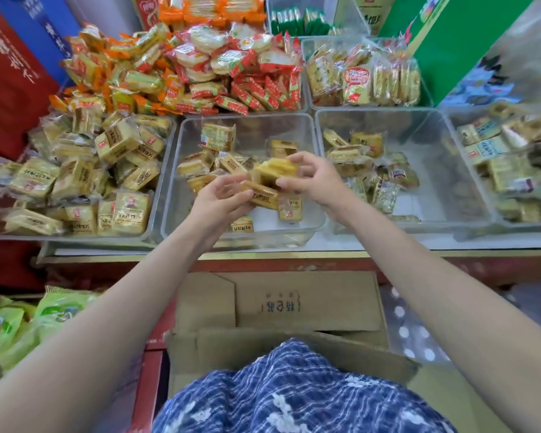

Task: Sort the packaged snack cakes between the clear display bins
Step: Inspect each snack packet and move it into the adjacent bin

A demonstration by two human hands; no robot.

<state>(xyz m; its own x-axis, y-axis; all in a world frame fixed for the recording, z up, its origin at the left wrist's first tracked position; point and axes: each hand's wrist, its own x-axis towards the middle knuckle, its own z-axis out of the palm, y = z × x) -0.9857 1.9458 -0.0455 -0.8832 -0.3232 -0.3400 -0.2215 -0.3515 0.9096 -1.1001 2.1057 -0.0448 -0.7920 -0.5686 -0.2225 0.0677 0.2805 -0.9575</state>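
Note:
Both hands meet over the middle clear bin (316,170). My left hand (222,198) grips a yellow packaged snack cake (263,195) from below. My right hand (313,179) pinches another yellow snack cake (274,171) stacked just above it. More yellow cakes (206,167) lie loose at the bin's back and bottom. The left bin (156,198) is piled high with the same yellow packs (75,179). In the right bin (431,182) lie several pale-yellow packs (366,170) along its left side.
Behind are bins of orange and red wrapped snacks (231,73) and a bin of upright yellow packs (363,79). A far-right bin (512,170) holds more packs. A cardboard box (294,307) stands below the shelf edge, green bags (13,323) at lower left.

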